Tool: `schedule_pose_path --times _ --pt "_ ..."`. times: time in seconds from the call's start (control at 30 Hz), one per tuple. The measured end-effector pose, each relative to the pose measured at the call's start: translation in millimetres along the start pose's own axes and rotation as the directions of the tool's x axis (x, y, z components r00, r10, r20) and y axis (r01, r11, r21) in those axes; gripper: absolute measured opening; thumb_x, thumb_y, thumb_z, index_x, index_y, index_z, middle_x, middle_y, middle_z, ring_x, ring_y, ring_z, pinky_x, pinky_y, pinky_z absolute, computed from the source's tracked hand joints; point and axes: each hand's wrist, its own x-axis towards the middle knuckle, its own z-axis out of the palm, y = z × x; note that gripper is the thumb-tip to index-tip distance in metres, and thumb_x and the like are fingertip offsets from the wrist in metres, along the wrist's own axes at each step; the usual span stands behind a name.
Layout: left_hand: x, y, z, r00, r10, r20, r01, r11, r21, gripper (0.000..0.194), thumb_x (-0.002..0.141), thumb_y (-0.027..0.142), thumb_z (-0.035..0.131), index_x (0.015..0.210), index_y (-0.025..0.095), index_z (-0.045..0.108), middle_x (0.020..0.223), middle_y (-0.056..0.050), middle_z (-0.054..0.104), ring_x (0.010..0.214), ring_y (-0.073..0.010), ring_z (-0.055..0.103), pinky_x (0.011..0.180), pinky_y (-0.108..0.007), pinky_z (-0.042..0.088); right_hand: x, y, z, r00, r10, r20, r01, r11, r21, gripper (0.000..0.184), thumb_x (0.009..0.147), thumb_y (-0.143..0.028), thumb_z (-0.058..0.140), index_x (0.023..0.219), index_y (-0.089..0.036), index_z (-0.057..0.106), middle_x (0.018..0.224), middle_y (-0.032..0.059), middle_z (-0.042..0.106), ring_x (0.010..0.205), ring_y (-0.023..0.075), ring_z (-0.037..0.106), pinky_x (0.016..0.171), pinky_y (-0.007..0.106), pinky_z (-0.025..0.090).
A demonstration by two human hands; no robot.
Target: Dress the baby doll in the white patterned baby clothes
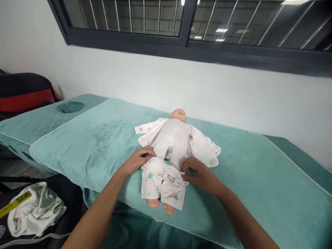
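Observation:
A baby doll (172, 136) lies on its back on the green massage table, head toward the wall and bare feet toward me. Its torso and thighs are white cloth. An open white jacket (206, 147) with patterned cuffs spreads out on both sides of it. White printed baby trousers (166, 178) cover its lower legs, the waistband about at the knees. My left hand (141, 159) pinches the waistband at its left edge. My right hand (198, 173) pinches the right edge of the waistband, thumb and fingers curled together.
Green plush covers the massage table (85, 148), which has a face hole (70, 107) at its left end. A crumpled white cloth (36, 209) lies on a black seat at lower left, near a yellow strip (15, 204) and a cable. Behind stand a white wall and barred window.

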Motion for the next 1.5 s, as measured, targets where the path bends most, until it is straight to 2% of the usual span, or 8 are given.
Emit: schedule_pose_path --times 0.47,0.67,0.83,0.93,1.03,1.13,1.27,1.5 --pt "-7.4 6.1 -4.0 0.990 -0.021 0.142 0.001 0.991 0.136 0.012 0.079 0.028 0.062 0.085 0.020 0.070 0.098 -0.003 0.045 0.095 -0.0175 0.047 0.084 -0.027 0.039 -2.0 0.3 -11.6 0.985 -0.002 0.175 0.043 0.972 -0.232 0.023 0.093 -0.037 0.055 0.078 -0.021 0.052 0.081 0.0001 0.060 0.082 0.0163 0.053 0.072 0.028 0.038" --pt "-9.8 -3.0 -0.7 1.000 0.027 0.009 -0.027 0.996 0.086 0.011 0.080 0.030 0.064 0.081 0.019 0.065 0.126 -0.008 0.047 0.122 -0.0231 0.046 0.100 -0.033 0.038 -7.7 12.0 3.5 0.988 0.132 -0.084 -0.155 0.895 -0.419 0.029 0.096 -0.040 0.045 0.075 -0.021 0.050 0.069 -0.0002 0.057 0.067 0.0157 0.051 0.063 0.027 0.032" --pt "-5.4 -5.1 11.0 0.993 0.016 -0.119 -0.015 1.000 0.002 0.015 0.084 0.036 0.061 0.084 0.021 0.057 0.149 -0.008 0.041 0.138 -0.0258 0.037 0.110 -0.039 0.031 5.8 23.2 19.4 0.862 0.290 -0.417 -0.419 0.870 -0.260 0.029 0.093 -0.045 0.045 0.075 -0.022 0.045 0.057 -0.0038 0.050 0.052 0.0134 0.043 0.055 0.025 0.024" --pt "7.6 -2.7 18.0 0.971 0.042 -0.235 -0.026 0.997 0.070 0.017 0.089 0.039 0.052 0.087 0.022 0.050 0.141 -0.008 0.051 0.128 -0.0237 0.048 0.104 -0.039 0.036 24.0 21.7 20.8 0.781 0.304 -0.545 -0.458 0.873 -0.170 0.027 0.092 -0.046 0.044 0.077 -0.023 0.046 0.054 -0.0044 0.047 0.051 0.0137 0.040 0.054 0.025 0.023" --pt "30.0 0.9 18.3 0.922 0.074 -0.381 0.021 0.970 0.241 0.015 0.091 0.038 0.046 0.089 0.023 0.045 0.106 -0.005 0.065 0.097 -0.0203 0.059 0.086 -0.033 0.043 42.9 19.3 14.0 0.747 0.271 -0.608 -0.467 0.864 -0.189 0.025 0.092 -0.044 0.045 0.077 -0.024 0.046 0.053 -0.0042 0.044 0.051 0.0140 0.037 0.055 0.025 0.021" --pt "54.9 -0.2 15.2 0.856 0.103 -0.507 0.093 0.934 0.346 0.013 0.090 0.036 0.046 0.090 0.023 0.044 0.075 0.001 0.058 0.073 -0.0177 0.055 0.071 -0.029 0.040 56.3 24.9 0.0 0.724 0.242 -0.646 -0.497 0.832 -0.246 0.025 0.092 -0.044 0.045 0.079 -0.023 0.051 0.055 -0.0030 0.044 0.051 0.0141 0.036 0.055 0.026 0.019" --pt "73.0 -12.7 17.7 0.801 0.115 -0.588 0.128 0.926 0.356 0.014 0.091 0.037 0.045 0.094 0.024 0.044 0.072 0.002 0.054 0.068 -0.0180 0.053 0.066 -0.028 0.037 64.2 49.1 -15.4 0.667 0.260 -0.698 -0.561 0.792 -0.240 0.029 0.092 -0.047 0.045 0.083 -0.022 0.056 0.059 -0.0010 0.049 0.054 0.0139 0.037 0.056 0.025 0.019" --pt "73.3 -28.2 23.6 0.841 0.066 -0.538 0.252 0.832 0.495 0.019 0.091 0.043 0.046 0.095 0.025 0.049 0.078 -0.001 0.061 0.074 -0.0211 0.059 0.065 -0.029 0.037 63.9 80.5 1.1 0.727 0.386 -0.567 -0.559 0.813 -0.163 0.049 0.095 -0.056 0.033 0.063 -0.022 0.045 0.055 -0.0013 0.046 0.056 0.0146 0.037 0.056 0.026 0.024"
